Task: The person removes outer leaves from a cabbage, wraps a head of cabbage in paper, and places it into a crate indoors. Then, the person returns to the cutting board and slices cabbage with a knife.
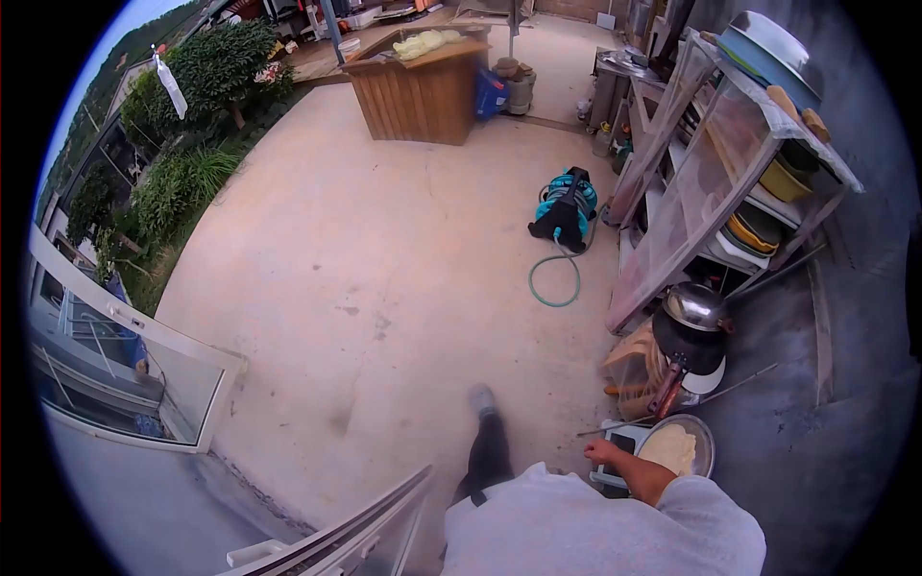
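My right hand (602, 452) hangs low beside my body, at the lower right, with its fingers curled in and nothing seen in them. Just under and behind it is a pale box-like object with a dark top (624, 444), which my forearm partly covers. Beside that stands a round metal bowl (709, 444) holding a pale, creamy dough-like mass (675, 445). A thin rod (740, 377) runs close above the hand; I cannot tell whether they touch. My left hand is out of view.
A shelf rack (663, 216) with basins and pans lines the right wall. A lidded pot (695, 309) stands by it. A teal-and-black machine with a hose (567, 206) lies on the concrete floor (384, 250). Farther off is a wooden counter (413, 101). An open glass door (192, 384) is left.
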Motion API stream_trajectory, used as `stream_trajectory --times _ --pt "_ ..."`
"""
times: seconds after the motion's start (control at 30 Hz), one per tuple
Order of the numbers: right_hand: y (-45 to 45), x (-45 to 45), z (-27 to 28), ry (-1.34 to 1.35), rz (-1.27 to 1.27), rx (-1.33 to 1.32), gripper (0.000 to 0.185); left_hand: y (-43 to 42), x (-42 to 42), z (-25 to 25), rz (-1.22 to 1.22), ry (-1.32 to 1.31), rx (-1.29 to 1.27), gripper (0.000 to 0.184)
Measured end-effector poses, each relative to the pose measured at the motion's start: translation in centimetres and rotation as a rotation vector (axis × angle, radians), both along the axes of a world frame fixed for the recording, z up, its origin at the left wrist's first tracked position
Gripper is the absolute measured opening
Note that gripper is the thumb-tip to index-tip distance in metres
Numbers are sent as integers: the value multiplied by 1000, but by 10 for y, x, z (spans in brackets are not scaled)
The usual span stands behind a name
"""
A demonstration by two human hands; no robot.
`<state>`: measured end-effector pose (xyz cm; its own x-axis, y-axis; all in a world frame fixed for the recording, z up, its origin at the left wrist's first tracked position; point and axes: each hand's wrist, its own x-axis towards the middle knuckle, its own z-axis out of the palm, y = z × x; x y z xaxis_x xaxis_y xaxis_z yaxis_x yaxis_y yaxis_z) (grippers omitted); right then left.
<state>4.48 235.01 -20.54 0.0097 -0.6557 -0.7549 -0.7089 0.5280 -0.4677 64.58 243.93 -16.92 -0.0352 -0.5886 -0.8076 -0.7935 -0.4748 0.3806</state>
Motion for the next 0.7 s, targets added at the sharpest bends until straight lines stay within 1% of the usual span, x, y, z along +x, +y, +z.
stream_trajectory --times 0.03,0.1,0.17,0.2,0.23,0.3,0.33,0.37,0.4,0.43,0.47,0.5,0.53,0.57,0.6,0.63,0.7 --pt "-11 -9 -1 -15 20 90 33 -26 -13 -8 3 -12 29 24" --pt "-43 -27 0 11 -108 313 30 -85 -37 -24 -19 -16 50 26" --pt "-87 -42 -11 2 -144 273 29 -147 -58 -35 -59 -24 56 28" --pt "-110 -67 -4 10 -160 265 29 -179 -65 -40 -96 -34 54 29" --pt "-139 -88 8 95 567 -213 29 -211 -70 -44 -146 -41 41 30" --pt "-203 -92 38 -196 -419 12 27 -286 -72 -54 -267 -49 -39 32" --pt "-234 -98 53 -217 -587 -11 23 -331 -70 -62 -315 -34 -108 33" --pt "-264 -105 62 -243 -756 -29 20 -378 -62 -65 -342 87 -248 36" --pt "-289 -108 65 -269 -924 -43 17 -447 -62 -77 -137 13 -186 37" --pt "-307 -115 55 -250 -910 -36 17 -523 -76 -53 83 -55 -144 39" --pt "-325 -124 45 -227 -893 -33 17 -583 -90 -23 320 -11 -61 47" --pt "-345 -132 34 -200 -874 -32 18 -643 -78 -62 199 -32 -358 46" --pt "-361 -138 28 -174 -831 -10 19 -702 -94 -44 275 7 -378 44" --pt "-380 -146 23 -170 -716 13 19 -754 -113 -24 277 40 -489 43" --pt "-389 -158 5 -165 -602 33 20 -795 -151 30 358 104 -467 44" --pt "-407 -170 -8 -160 -490 49 21 -828 -175 36 344 135 -478 45" --pt "-441 -184 4 -183 -596 88 23 -893 -214 54 306 191 -499 45"
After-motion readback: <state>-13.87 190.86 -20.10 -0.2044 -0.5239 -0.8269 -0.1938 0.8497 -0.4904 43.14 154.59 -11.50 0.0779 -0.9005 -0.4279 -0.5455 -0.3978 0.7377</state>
